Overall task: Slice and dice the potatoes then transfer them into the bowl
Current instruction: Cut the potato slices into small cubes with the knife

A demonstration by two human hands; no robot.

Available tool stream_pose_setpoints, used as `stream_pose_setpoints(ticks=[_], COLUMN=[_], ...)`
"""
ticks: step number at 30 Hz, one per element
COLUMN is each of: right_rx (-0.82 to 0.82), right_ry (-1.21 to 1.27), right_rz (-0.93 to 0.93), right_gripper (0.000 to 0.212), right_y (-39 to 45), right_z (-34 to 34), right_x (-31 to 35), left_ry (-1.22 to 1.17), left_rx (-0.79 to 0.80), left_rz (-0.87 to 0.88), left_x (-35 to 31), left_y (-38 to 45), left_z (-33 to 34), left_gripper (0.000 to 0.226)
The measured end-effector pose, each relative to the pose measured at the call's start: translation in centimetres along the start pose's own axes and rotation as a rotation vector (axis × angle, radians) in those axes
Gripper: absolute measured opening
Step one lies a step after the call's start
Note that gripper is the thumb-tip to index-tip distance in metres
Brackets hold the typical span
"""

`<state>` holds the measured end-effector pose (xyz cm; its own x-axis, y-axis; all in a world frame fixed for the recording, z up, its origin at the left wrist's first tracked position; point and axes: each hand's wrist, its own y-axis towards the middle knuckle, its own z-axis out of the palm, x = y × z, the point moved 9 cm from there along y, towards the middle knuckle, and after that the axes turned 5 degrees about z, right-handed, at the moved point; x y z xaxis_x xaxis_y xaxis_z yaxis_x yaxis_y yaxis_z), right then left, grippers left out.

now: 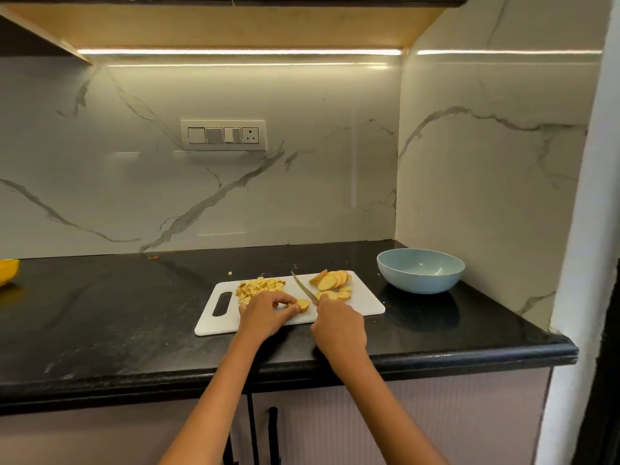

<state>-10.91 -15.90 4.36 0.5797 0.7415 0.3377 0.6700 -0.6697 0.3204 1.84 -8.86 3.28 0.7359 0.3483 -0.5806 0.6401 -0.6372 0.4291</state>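
Potato cutting on a white chopping board (364, 305), head view.

The left hand (265, 315) pinches a stack of potato slices (303, 305) between thumb and fingertips near the board's front middle; the right hand (339, 325) is closed around the handle of a knife (303, 288), whose blade points away from the person and lies between the two potato groups. A heap of diced potato (260, 286) occupies the board's left half, beside its handle slot (222, 304); a fan of round potato slices (333, 283) lies on the right half. One stray dice (230, 273) sits on the black countertop (117, 313) behind the board. A pale blue bowl (421, 270), with nothing visible inside, stands right of the board, apart from it.
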Motion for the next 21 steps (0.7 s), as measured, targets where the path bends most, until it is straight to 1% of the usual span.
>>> stream_pose_setpoints(ticks=[3, 7, 11, 14, 21], right_rx=[0.005, 0.014, 0.05, 0.056, 0.088], right_ry=[-0.004, -0.039, -0.054, -0.054, -0.108], right_rz=[0.007, -0.005, -0.011, -0.022, -0.058], right_gripper=[0.025, 0.027, 0.027, 0.026, 0.026], right_y=[-0.9, -1.5, -1.7, -2.0, -1.4], right_z=[-0.2, -0.5, -0.7, -0.9, -0.9], right_x=[0.3, 0.7, 0.8, 0.8, 1.6], left_ry=[-0.031, -0.045, -0.051, -0.022, -0.058], left_rx=[0.019, 0.038, 0.031, 0.017, 0.022], left_rz=[-0.01, -0.014, -0.032, -0.069, -0.092], left_x=[0.2, -0.1, 0.0, 0.0, 0.3], left_y=[0.1, -0.1, -0.2, -0.3, -0.1], left_z=[0.1, 0.2, 0.1, -0.1, 0.0], left_gripper=[0.016, 0.008, 0.016, 0.018, 0.01])
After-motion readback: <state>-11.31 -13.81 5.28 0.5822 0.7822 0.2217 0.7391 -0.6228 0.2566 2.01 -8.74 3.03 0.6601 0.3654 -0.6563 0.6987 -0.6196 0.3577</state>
